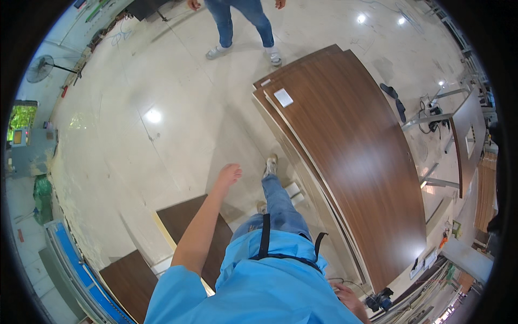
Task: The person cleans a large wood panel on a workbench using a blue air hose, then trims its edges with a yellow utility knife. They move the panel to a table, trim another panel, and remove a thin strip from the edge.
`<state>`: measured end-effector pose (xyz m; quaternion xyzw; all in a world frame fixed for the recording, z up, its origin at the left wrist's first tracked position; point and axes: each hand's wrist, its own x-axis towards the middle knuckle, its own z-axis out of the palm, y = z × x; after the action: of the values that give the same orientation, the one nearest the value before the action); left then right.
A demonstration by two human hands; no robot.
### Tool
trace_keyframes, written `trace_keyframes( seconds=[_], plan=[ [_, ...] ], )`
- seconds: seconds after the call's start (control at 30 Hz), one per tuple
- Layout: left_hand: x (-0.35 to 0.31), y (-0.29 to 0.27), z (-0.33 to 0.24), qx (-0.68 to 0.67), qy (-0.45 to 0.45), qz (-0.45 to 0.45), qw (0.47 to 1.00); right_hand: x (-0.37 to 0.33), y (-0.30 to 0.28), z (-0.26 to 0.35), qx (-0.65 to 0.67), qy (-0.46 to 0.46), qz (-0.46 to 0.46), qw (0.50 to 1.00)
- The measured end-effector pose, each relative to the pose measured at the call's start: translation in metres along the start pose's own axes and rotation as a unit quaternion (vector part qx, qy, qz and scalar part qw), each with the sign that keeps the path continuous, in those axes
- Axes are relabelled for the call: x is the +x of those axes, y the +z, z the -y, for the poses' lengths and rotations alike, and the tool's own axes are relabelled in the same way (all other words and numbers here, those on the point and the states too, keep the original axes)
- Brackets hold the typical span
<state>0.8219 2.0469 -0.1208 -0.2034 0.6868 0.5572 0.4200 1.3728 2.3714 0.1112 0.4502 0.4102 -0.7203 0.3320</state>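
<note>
Left hand [230,174]: out over the floor [178,92], away from the stack [350,156]; fingers loosely together, nothing between them, perhaps held off for balance.
Right hand [349,300]: low near the stack's near-left corner, partly hidden by the shirt [275,283]; whether it grips anything, I cannot tell.
Tool [381,300]: black, just beyond the right hand at that same corner, probably kept there for easy reach.
Stack: brown panels along the person's right, long left edge nearest the legs; edges slightly offset, likely from loose piling.
Tag [283,98]: white, flat on the top panel near its far-left corner, where it shows readily.
Boards [175,218]: two brown ones by the left forearm, seemingly set aside from the stack.
Co-worker [240,19]: standing on the floor beyond the stack's far edge, hands apart.
</note>
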Motion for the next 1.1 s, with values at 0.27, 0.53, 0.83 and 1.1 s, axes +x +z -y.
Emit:
trace_keyframes(
  seconds=[0.27, 0.53, 0.83, 1.1],
  plan=[
    [0.179, 0.067, -0.144, 0.048, 0.058, 0.091, 0.993, 0.143, -0.039, 0.178, 0.180, 0.079, -0.111, 0.974],
    [0.440, 0.133, -0.216, 0.238, 0.165, 0.067, 0.955, 0.324, 0.073, 0.228, -0.106, -0.059, -0.341, 0.932],
    [0.576, 0.165, -0.211, 0.255, 0.132, 0.133, 0.949, 0.361, 0.183, 0.152, -0.027, 0.034, -0.353, 0.934],
    [0.529, 0.133, -0.201, 0.335, 0.070, 0.165, 0.925, 0.359, 0.209, 0.148, 0.133, 0.060, -0.373, 0.916]
  ],
)
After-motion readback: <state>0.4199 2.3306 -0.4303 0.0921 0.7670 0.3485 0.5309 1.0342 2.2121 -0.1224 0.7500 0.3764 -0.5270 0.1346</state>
